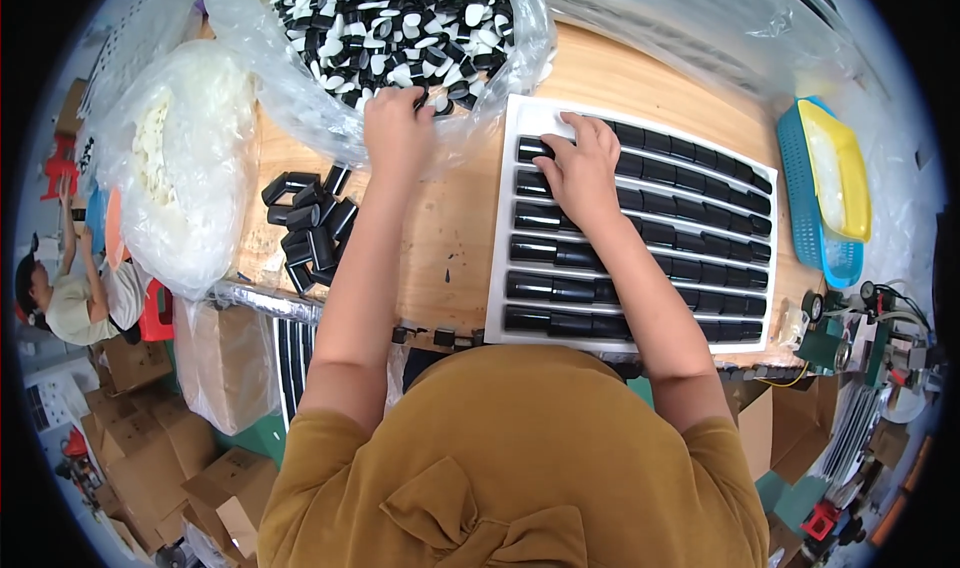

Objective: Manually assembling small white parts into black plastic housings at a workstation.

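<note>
My left hand [400, 123] reaches to the near edge of a clear plastic bag [530, 43] heaped with small black and white pieces [400, 28]. Its fingers curl toward the thumb at the pile, and what lies between them is too small to make out. Over the far left part of a white tray [502, 268] is my right hand [585, 168], thumb and fingers apart, fingertips touching or just above the top rows. Glossy black cylindrical pieces [560, 288] lie end to end in the tray's rows. The right hand and forearm hide some of them.
Loose black cylinders [310, 223] lie on the wooden table [440, 258] left of my left forearm. Farther left stands a clear bag of whitish pieces [160, 158]. Blue [810, 198] and yellow baskets [845, 173] stand right of the tray. Another person [80, 288] sits far left near cardboard boxes [150, 458].
</note>
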The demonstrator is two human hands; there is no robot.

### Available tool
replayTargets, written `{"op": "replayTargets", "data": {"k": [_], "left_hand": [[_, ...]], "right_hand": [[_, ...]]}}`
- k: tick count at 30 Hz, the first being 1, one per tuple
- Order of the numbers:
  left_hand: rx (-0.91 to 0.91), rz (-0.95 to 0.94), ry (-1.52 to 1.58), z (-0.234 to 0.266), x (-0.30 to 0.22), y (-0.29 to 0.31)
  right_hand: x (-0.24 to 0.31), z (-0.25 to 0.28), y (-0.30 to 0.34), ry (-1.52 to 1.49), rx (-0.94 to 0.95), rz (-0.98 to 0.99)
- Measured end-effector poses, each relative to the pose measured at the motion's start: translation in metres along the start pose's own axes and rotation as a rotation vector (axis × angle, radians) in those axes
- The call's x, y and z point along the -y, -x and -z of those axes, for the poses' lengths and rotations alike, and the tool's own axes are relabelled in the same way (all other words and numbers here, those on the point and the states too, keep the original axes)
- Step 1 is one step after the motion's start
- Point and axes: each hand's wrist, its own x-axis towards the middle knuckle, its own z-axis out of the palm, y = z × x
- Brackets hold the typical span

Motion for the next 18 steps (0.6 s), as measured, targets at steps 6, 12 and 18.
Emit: {"op": "replayTargets", "data": {"k": [6, 12, 18], "left_hand": [[0.106, -0.03, -0.133, -0.019, -0.011, -0.002], [0.087, 0.219, 0.953, 0.019, -0.038, 0.016], [0.734, 0.449, 1.125, 0.057, -0.077, 0.047]], "right_hand": [[0.001, 0.005, -0.005, -0.157, 0.071, -0.08], [0.011, 0.037, -0.002, -0.637, -0.048, -0.347], [0.024, 0.076, 0.001, -1.309, 0.188, -0.615]]}}
